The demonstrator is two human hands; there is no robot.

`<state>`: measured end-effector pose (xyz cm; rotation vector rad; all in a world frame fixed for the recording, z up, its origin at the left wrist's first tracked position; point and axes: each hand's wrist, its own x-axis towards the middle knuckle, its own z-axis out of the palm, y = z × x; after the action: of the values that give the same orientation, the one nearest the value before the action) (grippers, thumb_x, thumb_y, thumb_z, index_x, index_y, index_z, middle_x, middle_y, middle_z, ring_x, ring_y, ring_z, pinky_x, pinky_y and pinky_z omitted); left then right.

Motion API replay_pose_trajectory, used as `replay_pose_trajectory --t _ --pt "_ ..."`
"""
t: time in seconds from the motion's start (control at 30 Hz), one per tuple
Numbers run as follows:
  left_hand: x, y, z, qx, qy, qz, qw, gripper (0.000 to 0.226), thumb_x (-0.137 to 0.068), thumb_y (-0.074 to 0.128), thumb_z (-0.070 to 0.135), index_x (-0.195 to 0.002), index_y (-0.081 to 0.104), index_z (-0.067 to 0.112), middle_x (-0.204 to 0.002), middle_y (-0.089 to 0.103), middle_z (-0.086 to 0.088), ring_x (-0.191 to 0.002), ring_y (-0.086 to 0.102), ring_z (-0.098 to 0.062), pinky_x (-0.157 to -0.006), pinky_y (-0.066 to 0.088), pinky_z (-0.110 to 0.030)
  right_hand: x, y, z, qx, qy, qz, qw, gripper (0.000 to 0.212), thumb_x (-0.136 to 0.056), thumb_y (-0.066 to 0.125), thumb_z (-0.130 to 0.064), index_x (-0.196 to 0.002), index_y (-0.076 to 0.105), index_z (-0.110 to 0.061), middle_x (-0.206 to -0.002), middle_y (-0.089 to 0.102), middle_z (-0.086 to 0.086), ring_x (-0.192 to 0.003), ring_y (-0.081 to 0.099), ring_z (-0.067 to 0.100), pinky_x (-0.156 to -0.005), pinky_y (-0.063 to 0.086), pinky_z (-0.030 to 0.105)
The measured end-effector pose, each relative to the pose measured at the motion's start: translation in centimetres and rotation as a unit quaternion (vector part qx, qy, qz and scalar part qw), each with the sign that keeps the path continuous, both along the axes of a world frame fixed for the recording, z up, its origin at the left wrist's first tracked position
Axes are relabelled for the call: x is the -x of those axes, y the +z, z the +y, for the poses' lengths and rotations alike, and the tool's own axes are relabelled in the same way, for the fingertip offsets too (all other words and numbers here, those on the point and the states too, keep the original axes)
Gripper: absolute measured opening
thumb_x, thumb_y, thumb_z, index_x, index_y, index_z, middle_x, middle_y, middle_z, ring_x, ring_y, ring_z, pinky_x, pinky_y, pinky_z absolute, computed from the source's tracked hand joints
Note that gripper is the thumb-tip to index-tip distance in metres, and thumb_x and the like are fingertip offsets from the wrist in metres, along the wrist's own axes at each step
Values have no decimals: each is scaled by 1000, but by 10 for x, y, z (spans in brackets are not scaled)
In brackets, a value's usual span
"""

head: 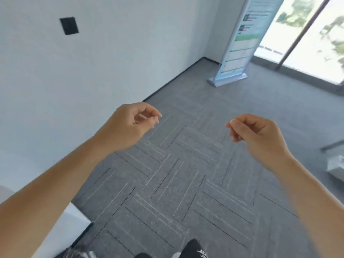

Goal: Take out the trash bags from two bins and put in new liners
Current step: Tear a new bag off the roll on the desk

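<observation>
1. Downward look from head height at a grey carpet-tile floor (186, 183) with a striped, woven-looking pattern.
2. Left hand (130, 125) raised over the floor close to the wall, bare forearm reaching in from the lower left. Loosely clenched, thumb tip against the forefinger, nothing visible in its grip.
3. Right hand (256, 135) raised at about the same height, well apart from the left. Fingers curled into the palm, thumb laid along the forefinger, nothing visible in its grip.
4. Plain white wall (111, 53) on the left, with a small black square wall plate (69, 26) high up.
5. Tall pale roll-up banner on a silver base (240, 40) in the far corner, just beside a floor-length window with a dark frame (316, 43) (blurred greenery outside).
6. Pale grey blurred shape (337, 166) at the right edge, and a white block (70, 226) at the lower left; cannot tell what either is.
7. Whereabouts of the bins and trash bags: cannot tell from this view.
8. Dark shoes with white markings (193, 250) at the bottom edge.
</observation>
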<state>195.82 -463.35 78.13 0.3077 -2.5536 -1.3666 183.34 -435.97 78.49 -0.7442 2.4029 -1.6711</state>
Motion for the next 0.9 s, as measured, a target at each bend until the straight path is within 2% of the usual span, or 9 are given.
replay_pose_trajectory --t 0.07,0.2,0.3,0.47,0.57,0.63,0.7,0.77,0.9 --pt "52 15 22 1 -43 15 999 10 -94 62 27 -92 69 33 -84 70 19 -78 65 1 -62 45 -12 19 11 31 22 -48 6 999 31 -95 60 -10 -73 74 -26 -64 68 -7 -57 59 6 -62 51 15" --pt "164 27 78 -22 -110 38 993 11 -94 63 21 -91 71 27 -88 73 11 -83 70 -9 -85 55 -37 77 20 100 36 -154 25 987 20 -95 60 -7 -80 71 -15 -60 66 -11 -54 58 2 -60 51 12" --pt "254 33 133 -26 -164 52 985 10 -94 63 17 -91 71 22 -84 73 8 -81 71 -10 -91 55 -47 138 21 160 58 -234 45 969 20 -95 60 -9 -79 70 -17 -59 66 -12 -54 59 1 -59 51 11" --pt "399 48 228 -15 -225 56 973 10 -93 63 17 -91 71 24 -82 73 12 -80 70 -6 -88 57 -37 245 27 251 79 -309 59 946 25 -94 61 -10 -76 72 -23 -61 68 -8 -57 60 4 -61 55 16" --pt "473 57 262 8 -240 51 970 11 -93 63 20 -91 70 28 -80 73 16 -80 67 4 -70 50 -11 306 35 296 179 -319 -7 931 37 -96 56 -7 -69 76 -21 -64 65 -2 -60 58 15 -60 53 25" --pt "522 62 278 2 -224 68 972 9 -93 63 23 -90 71 28 -77 74 14 -66 64 6 -56 44 -8 347 39 321 239 -335 -48 910 35 -96 55 -8 -69 76 -18 -67 64 3 -62 56 19 -61 48 29" --pt "570 62 294 -5 -210 79 975 8 -93 63 24 -90 71 25 -74 74 9 -47 56 1 -47 40 -11 386 39 340 244 -345 -59 905 21 -91 63 -20 -74 75 -15 -70 64 5 -63 56 20 -61 49 29" --pt "621 55 310 -13 -217 75 973 7 -92 65 26 -90 71 24 -73 74 7 -54 62 -2 -51 41 -9 429 34 357 238 -364 -52 899 20 -85 66 -29 -78 73 -12 -71 65 5 -64 57 19 -61 51 28" --pt "735 37 352 -35 -249 58 966 8 -90 67 27 -90 72 21 -76 74 11 -74 70 -4 -63 46 -7 524 23 386 201 -413 -35 888 22 -96 59 -18 -80 72 -10 -70 65 2 -62 58 15 -64 51 28"
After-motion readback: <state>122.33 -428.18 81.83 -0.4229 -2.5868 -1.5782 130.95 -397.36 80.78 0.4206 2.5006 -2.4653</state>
